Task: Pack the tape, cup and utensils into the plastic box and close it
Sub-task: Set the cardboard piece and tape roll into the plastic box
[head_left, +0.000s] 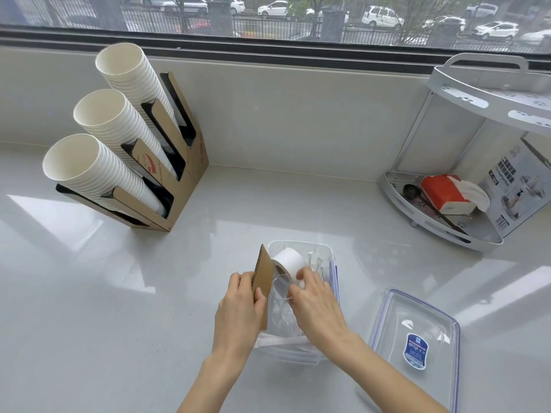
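Your left hand (238,308) pinches a brown cardboard piece (264,281) upright at the near-left rim of the plastic box (332,263); your right hand (316,305) reaches inside, fingers curled around what looks like a clear cup (281,289) just beside the white tape roll (287,262); clear utensils (313,263) lie along the far side, hard to tell apart; the lid (414,335) rests on the counter to your right, well apart; if the roll or cardboard stands above the rim, I judge the lid may not seat; squeezing could crack the thin cup.
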Tool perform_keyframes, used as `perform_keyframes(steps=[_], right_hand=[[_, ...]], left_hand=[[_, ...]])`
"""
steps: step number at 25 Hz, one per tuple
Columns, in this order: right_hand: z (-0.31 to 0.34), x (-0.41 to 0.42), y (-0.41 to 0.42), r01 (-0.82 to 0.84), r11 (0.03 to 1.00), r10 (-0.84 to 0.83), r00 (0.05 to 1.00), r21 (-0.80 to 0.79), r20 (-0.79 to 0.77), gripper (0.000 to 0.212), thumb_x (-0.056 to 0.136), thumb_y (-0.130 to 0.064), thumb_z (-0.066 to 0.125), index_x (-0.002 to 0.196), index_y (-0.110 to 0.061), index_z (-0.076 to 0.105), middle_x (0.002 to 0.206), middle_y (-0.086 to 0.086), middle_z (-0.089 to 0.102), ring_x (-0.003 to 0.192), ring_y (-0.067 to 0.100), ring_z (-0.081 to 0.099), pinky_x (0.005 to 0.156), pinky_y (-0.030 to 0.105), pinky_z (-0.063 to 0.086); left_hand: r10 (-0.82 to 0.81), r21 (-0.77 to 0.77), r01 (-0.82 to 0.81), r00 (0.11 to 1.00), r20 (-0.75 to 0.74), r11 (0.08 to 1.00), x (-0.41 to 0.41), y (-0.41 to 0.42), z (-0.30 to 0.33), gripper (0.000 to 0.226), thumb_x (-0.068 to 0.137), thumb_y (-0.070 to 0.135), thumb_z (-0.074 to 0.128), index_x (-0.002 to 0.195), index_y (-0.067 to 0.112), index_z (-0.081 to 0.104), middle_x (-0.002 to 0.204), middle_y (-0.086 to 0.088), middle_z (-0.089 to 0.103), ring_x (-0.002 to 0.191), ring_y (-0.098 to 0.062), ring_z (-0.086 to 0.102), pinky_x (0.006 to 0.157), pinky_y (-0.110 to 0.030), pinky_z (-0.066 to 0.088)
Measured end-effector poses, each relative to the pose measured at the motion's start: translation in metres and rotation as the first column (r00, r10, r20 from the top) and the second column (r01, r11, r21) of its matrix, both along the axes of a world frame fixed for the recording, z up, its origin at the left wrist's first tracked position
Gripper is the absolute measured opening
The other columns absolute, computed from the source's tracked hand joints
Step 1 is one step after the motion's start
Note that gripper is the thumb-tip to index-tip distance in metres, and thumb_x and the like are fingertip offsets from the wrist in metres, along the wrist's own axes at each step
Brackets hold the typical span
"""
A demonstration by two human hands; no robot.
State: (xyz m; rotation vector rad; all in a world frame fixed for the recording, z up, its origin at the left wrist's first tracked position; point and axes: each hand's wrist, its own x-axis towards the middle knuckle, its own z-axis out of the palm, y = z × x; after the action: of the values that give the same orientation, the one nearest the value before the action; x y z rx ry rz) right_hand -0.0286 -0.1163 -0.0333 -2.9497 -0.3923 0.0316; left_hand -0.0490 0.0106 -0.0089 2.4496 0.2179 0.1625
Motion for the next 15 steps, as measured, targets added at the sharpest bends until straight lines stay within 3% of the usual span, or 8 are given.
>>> perform_keyframes(steps=[4, 9, 11, 15], right_hand=[[0.003, 0.0, -0.004, 0.064, 0.997, -0.065, 0.998, 0.035, 0.019, 0.041, 0.03, 0.0, 0.087, 0.052, -0.013, 0.055, 0.072, 0.005, 0.062, 0.051, 0.021, 0.058, 0.047, 0.021, 0.025], [0.009, 0.0, -0.018, 0.073, 0.985, -0.076, 0.997, 0.158, 0.013, 0.013, 0.064, 0.003, 0.072, 0.072, -0.003, 0.063, 0.089, 0.016, 0.061, 0.054, 0.03, 0.044, 0.054, 0.027, 0.031], [0.011, -0.001, -0.019, 0.054, 0.986, -0.058, 0.998, 0.16, 0.021, 0.006, 0.074, -0.001, 0.065, 0.08, -0.003, 0.065, 0.099, 0.017, 0.06, 0.064, 0.033, 0.051, 0.059, 0.029, 0.032], [0.018, -0.003, -0.019, 0.019, 0.994, -0.01, 0.997, 0.107, -0.076, 0.022, 0.093, -0.012, 0.043, 0.109, -0.008, 0.057, 0.123, 0.01, 0.045, 0.106, 0.03, 0.05, 0.079, 0.031, 0.035]], left_hand=[[0.005, 0.019, -0.005, 1.0, -0.015, 1.0, 0.001, 0.0, 0.001, 0.024, 0.091, 0.015, 0.042, 0.112, 0.008, 0.052, 0.107, -0.008, 0.053, 0.082, -0.029, 0.059, 0.066, -0.033, 0.044], [-0.063, 0.121, 0.084, 0.984, -0.169, 0.989, -0.001, -0.007, -0.006, 0.031, 0.092, 0.019, 0.037, 0.121, 0.014, 0.045, 0.111, -0.006, 0.049, 0.091, -0.028, 0.058, 0.069, -0.032, 0.043], [-0.087, 0.178, 0.128, 0.971, -0.222, 0.976, -0.004, -0.01, -0.009, 0.038, 0.092, 0.023, 0.037, 0.131, 0.02, 0.036, 0.113, -0.005, 0.047, 0.096, -0.025, 0.057, 0.068, -0.029, 0.04], [-0.087, 0.168, 0.128, 0.97, -0.227, 0.977, -0.007, -0.005, -0.014, 0.046, 0.093, 0.033, 0.037, 0.137, 0.026, 0.026, 0.117, -0.002, 0.046, 0.102, -0.023, 0.055, 0.069, -0.027, 0.038]])
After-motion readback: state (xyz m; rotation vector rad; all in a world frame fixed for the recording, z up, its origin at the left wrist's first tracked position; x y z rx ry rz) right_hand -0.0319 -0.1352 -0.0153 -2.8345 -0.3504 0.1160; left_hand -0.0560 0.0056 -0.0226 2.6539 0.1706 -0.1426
